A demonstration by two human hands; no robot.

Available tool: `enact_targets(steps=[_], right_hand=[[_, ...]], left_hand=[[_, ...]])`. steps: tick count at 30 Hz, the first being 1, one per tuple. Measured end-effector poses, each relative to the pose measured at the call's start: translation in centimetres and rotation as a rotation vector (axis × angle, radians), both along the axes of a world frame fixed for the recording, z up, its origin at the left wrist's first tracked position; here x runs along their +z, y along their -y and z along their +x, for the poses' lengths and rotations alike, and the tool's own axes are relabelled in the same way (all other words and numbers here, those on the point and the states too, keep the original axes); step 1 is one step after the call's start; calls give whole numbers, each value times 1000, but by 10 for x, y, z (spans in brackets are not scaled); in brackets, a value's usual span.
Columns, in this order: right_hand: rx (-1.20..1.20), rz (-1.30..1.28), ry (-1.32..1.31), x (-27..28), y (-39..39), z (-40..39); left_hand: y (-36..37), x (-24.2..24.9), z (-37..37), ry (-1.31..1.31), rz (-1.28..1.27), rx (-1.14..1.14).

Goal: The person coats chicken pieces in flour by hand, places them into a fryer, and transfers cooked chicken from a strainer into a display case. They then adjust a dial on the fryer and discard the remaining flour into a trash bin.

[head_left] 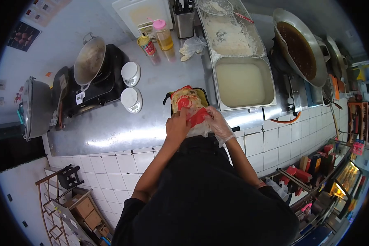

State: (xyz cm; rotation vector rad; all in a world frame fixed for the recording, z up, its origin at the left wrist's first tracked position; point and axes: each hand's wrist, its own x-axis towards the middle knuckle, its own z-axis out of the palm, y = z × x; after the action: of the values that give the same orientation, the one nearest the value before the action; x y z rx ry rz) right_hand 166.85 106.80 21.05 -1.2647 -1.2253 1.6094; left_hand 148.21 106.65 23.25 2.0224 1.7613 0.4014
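A plastic bag [179, 97] with red print and pale contents lies at the counter's front edge, close against my body. My left hand [177, 125] is bare, its fingers closed on the near part of the bag. On the other side my right hand [220, 125], in a clear disposable glove, pinches the bag's red flap. Under the bag shows a dark item with a yellow-green edge [205, 96] and a black strap at its left.
Right of the bag stands a steel pan of whitish liquid [242, 82], with a floury tray [233, 35] behind. A wok of brown liquid [297, 49] is farther right. Two white scales [131, 99], a stove [98, 98], a can [146, 46] and a pink-capped bottle [164, 37] occupy the left.
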Motion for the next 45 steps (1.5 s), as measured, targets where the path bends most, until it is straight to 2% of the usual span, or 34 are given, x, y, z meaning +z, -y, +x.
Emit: enact_targets(steps=[1,2,4,6,8,11,13,17,20,22,24,25,26,27,28,29,30,32,33,34,35,36,38,40,42,45], right_hand=[[9,39,-2,5,-6,-3],[16,42,-3,6,-14,-4],[53,27,85,16,-34,-9],[63,14,47,40,-46,-11],[140,-34,-11,67,-59,-13],[173,-93,-17,103,-67,-2],[292,-161,52,100,-71,5],[299,-75,167,72,-70,9],[164,33,195,72,-67,12],[58,-9,121,79,-65,10],[24,-68,67,80,-64,6],[-4,-135,7,82,-62,4],[5,-134,10,86,-59,4],[19,-103,-20,100,-55,1],[37,-69,-53,108,-54,-2],[108,91,23,76,-56,12],[118,97,22,88,-55,14],[372,716,991,121,-54,16],[425,665,829,117,-58,20],[423,672,834,119,-61,15],[532,771,953,121,-64,6],[639,868,1072,123,-66,-2],[694,860,1073,123,-71,-4],[793,825,1071,125,-74,-2],[812,824,1128,125,-76,6],[781,908,1208,106,-87,10]], left_hand=[[-4,5,-5,170,-53,64],[-11,10,-11,169,-49,71],[-31,21,-23,431,-7,171],[-47,36,-34,553,132,160],[-51,63,-39,571,108,182],[-46,70,-48,616,47,127],[-40,55,-48,584,62,89],[-26,26,-36,452,166,-18],[-7,37,-17,368,248,-88],[3,39,-12,314,292,-152],[6,32,-11,194,221,-156],[2,36,-8,246,246,-107],[-6,20,-8,247,248,-98],[-17,-8,-10,285,264,-192],[-26,-15,-12,321,284,-284],[-28,-20,-13,317,291,-272],[-31,-13,-13,356,286,-249],[-35,-16,-12,397,290,-218],[-36,-29,-10,355,339,-250],[-38,-35,-8,314,388,-285],[-38,-40,-7,520,219,-253],[-37,-43,-3,520,224,-260],[-37,-48,6,1012,102,100],[-44,-27,4,1162,144,145],[-41,-13,-8,726,142,55],[-42,-13,-7,618,55,35]])
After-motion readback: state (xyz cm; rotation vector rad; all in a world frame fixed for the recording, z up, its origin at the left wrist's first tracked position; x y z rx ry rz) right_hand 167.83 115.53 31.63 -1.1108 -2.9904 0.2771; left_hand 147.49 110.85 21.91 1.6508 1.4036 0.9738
